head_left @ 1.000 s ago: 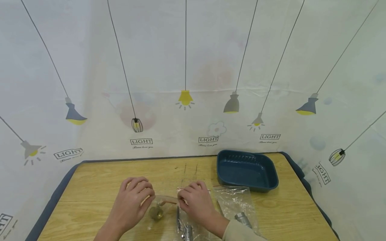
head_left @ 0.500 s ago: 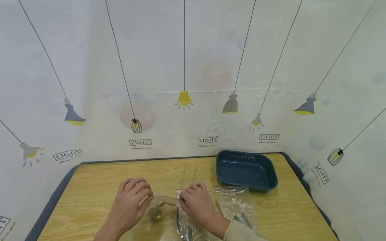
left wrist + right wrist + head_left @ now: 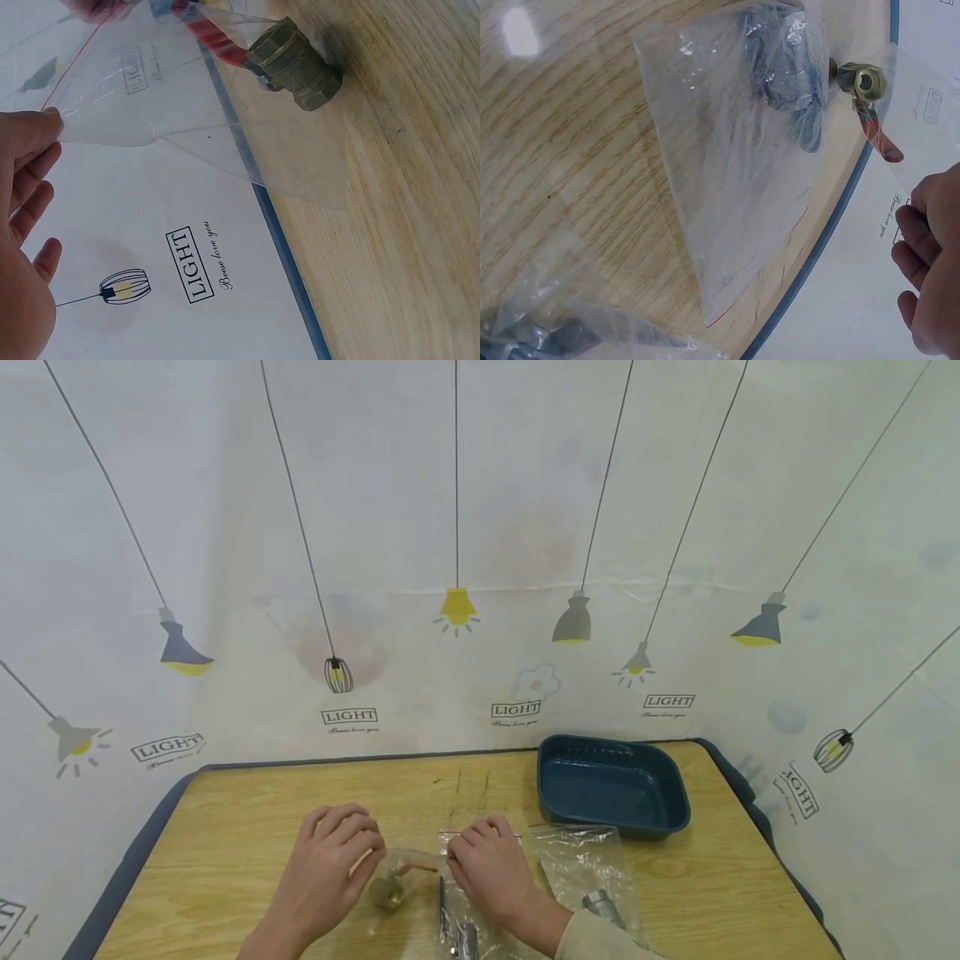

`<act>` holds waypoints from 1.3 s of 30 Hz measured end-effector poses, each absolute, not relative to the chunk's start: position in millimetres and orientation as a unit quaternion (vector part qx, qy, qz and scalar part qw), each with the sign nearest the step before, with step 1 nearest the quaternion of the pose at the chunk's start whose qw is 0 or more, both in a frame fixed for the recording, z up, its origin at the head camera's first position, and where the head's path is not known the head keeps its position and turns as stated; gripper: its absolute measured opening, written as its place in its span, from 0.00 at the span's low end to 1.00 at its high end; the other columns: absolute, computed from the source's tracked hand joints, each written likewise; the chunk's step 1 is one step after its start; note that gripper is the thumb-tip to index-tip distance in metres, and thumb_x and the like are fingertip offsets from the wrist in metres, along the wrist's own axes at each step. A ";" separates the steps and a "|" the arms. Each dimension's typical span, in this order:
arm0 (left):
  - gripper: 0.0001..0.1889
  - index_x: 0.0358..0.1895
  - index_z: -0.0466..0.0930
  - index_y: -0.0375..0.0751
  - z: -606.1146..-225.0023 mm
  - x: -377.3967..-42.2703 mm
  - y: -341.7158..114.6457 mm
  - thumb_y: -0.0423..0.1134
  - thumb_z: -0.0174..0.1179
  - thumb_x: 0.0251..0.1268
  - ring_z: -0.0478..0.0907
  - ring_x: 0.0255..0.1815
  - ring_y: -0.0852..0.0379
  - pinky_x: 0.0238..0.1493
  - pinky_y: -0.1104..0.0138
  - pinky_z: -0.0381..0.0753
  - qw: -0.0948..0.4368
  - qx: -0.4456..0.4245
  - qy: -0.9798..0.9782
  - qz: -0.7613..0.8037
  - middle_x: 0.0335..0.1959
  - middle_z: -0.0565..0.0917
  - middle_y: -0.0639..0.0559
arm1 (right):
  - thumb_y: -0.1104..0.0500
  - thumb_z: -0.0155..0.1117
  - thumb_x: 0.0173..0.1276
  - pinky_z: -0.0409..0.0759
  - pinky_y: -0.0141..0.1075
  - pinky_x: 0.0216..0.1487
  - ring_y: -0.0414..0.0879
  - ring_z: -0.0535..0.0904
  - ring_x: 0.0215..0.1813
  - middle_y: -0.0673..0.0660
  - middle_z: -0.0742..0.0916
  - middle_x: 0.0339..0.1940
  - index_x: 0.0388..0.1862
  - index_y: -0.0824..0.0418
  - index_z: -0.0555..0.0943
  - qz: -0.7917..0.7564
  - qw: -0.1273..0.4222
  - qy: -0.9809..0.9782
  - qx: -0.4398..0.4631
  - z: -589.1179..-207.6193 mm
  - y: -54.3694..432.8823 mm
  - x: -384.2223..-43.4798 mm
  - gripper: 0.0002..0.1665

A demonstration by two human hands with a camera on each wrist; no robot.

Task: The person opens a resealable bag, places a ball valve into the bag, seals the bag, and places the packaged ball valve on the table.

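A clear zip bag [image 3: 142,112] with a red seal line hangs stretched between my hands. Inside lies a brass ball valve [image 3: 296,64] with a red lever handle [image 3: 214,34]; in the head view the valve [image 3: 387,892] shows blurred through the plastic, low beside the left hand. My left hand [image 3: 326,868] pinches one top corner of the bag between thumb and fingers. The opposite corner is pinched by my right hand [image 3: 495,868], whose fingers [image 3: 915,232] are curled at the bag's edge in the right wrist view.
Below my right hand lies another zip bag [image 3: 727,172] with metal parts. To its right is a further bag [image 3: 581,852] holding a grey metal fitting [image 3: 603,906]. A dark blue tray [image 3: 551,793] stands at the table's back right, near the printed wall covering [image 3: 420,677].
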State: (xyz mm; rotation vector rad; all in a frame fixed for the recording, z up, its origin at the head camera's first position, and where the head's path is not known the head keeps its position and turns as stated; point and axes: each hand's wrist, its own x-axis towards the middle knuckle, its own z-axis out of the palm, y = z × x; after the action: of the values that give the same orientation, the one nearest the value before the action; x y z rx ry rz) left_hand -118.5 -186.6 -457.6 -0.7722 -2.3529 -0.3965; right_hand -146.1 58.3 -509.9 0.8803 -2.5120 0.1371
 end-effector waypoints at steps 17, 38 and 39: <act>0.08 0.28 0.81 0.55 -459.0 -118.2 -188.0 0.39 0.72 0.49 0.76 0.48 0.55 0.54 0.58 0.66 0.308 -0.279 -0.896 -0.156 0.34 0.81 0.61 | 0.50 0.65 0.66 0.72 0.35 0.49 0.35 0.75 0.37 0.37 0.84 0.29 0.31 0.43 0.79 0.138 0.163 -0.924 0.318 -512.4 55.2 -142.6 0.04; 0.11 0.28 0.80 0.56 -460.4 -117.5 -195.7 0.36 0.74 0.46 0.75 0.48 0.57 0.53 0.60 0.64 0.318 -0.265 -0.890 -0.190 0.36 0.81 0.64 | 0.53 0.70 0.62 0.81 0.31 0.49 0.35 0.84 0.45 0.43 0.90 0.39 0.43 0.50 0.87 0.441 -0.071 -0.866 0.223 -540.1 38.7 -150.4 0.11; 0.11 0.28 0.80 0.56 -460.6 -117.3 -195.9 0.36 0.73 0.46 0.75 0.48 0.57 0.53 0.59 0.64 0.315 -0.264 -0.891 -0.192 0.36 0.80 0.64 | 0.53 0.70 0.62 0.81 0.32 0.50 0.36 0.84 0.46 0.44 0.90 0.39 0.44 0.51 0.87 0.450 -0.070 -0.862 0.225 -541.2 37.6 -150.4 0.11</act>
State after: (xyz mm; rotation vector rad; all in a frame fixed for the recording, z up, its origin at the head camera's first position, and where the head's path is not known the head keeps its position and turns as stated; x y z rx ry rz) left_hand -117.3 -195.9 -460.6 -0.6968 -2.3471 -0.5055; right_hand -150.4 37.6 -541.2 0.7388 -2.8351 1.4789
